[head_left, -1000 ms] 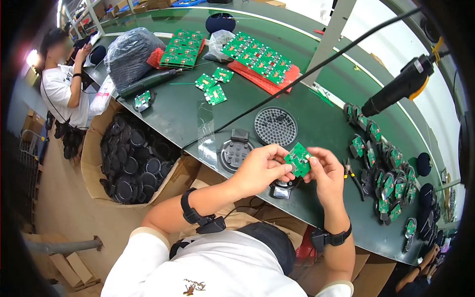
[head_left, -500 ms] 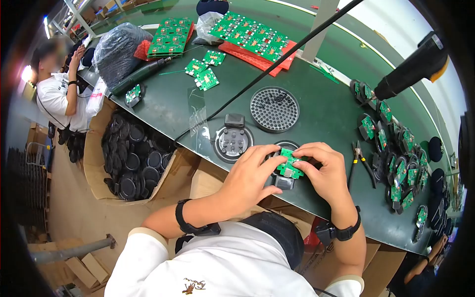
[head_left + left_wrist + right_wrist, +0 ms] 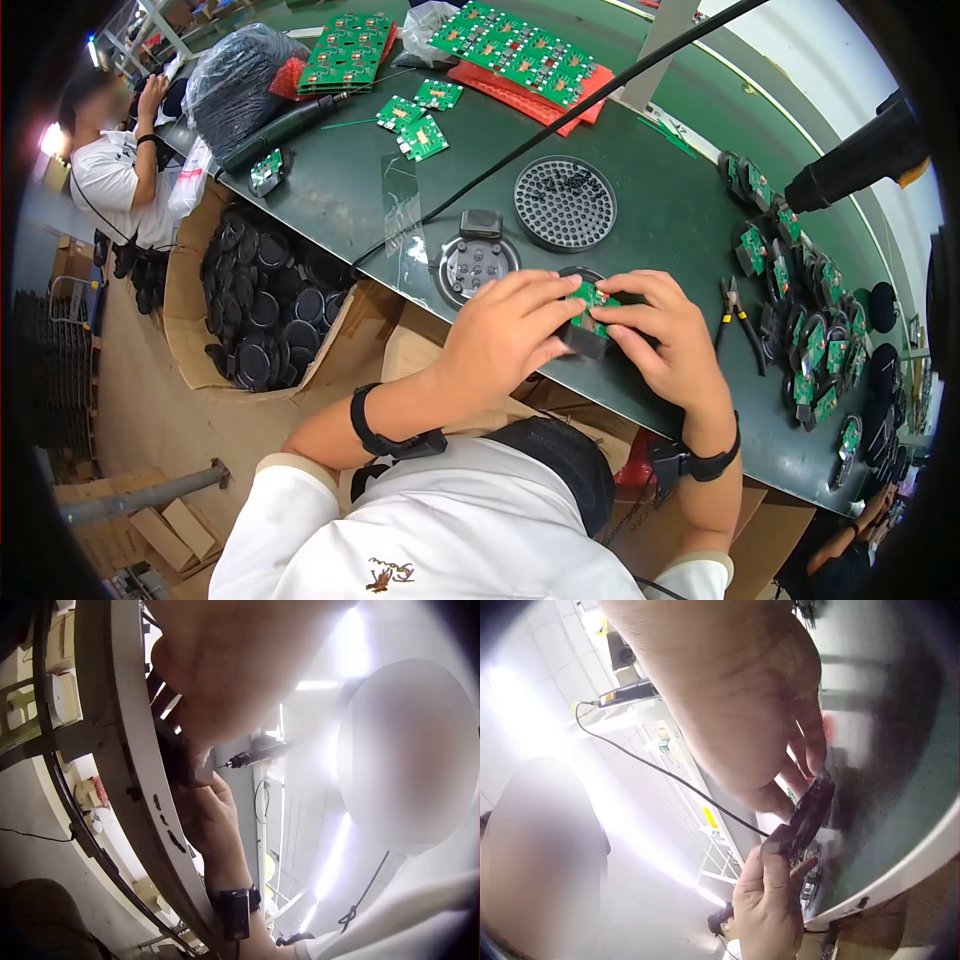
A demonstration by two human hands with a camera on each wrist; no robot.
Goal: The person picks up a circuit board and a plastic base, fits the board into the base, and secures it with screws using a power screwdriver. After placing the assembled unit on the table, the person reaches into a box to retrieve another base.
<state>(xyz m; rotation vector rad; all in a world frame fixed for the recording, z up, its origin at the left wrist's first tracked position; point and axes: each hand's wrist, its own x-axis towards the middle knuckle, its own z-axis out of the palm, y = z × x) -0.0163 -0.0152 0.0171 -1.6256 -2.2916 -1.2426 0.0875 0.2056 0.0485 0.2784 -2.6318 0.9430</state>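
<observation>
Both hands are at a round black housing (image 3: 586, 343) with a green circuit board (image 3: 592, 299) on its upper face, near the table's front edge. The left hand (image 3: 508, 332) grips the housing from the left, its fingers reaching over onto the board. From the right, the right hand (image 3: 668, 338) holds the housing's other side, fingertips at the board's edge. In the right wrist view the housing (image 3: 810, 814) is tilted, with the left hand's thumb and fingers round its near end. Fingers hide much of the board.
Left of the hands lies another round black housing (image 3: 478, 268); behind is a perforated round tray (image 3: 565, 203) holding small dark parts. Pliers (image 3: 740, 325) and many housings with boards (image 3: 815, 340) are at right. A power screwdriver (image 3: 860, 155) hangs above; a cable (image 3: 540, 132) crosses the table.
The circuit board, first held up between both hands, was lowered onto the black housing. Now both hands grip the housing with the board on it, and it has tilted. The head view has shifted slightly.
</observation>
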